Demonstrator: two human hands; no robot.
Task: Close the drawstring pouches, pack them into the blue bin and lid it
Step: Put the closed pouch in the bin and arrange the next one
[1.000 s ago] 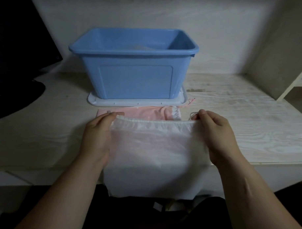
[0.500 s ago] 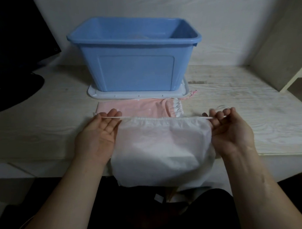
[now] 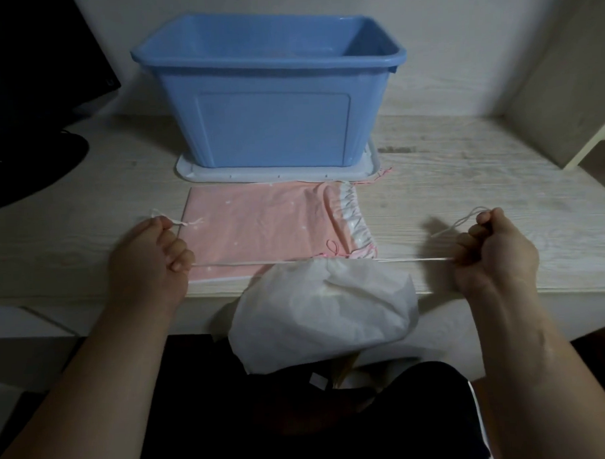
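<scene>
Head view: curled hands [image 3: 151, 258] [image 3: 494, 253] apart, drawstring [image 3: 244, 264] taut.

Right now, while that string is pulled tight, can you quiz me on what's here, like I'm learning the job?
1. True or false: the blue bin stands on its white lid.
2. Fill in: the pouch lying flat on the table is ____ coloured.
3. Pick one: what do the left grip and right grip hold?
A. the cord of the white pouch
B. the bin's rim
C. the lid

Key: 1 true. 2 pink. 3 A.
</scene>
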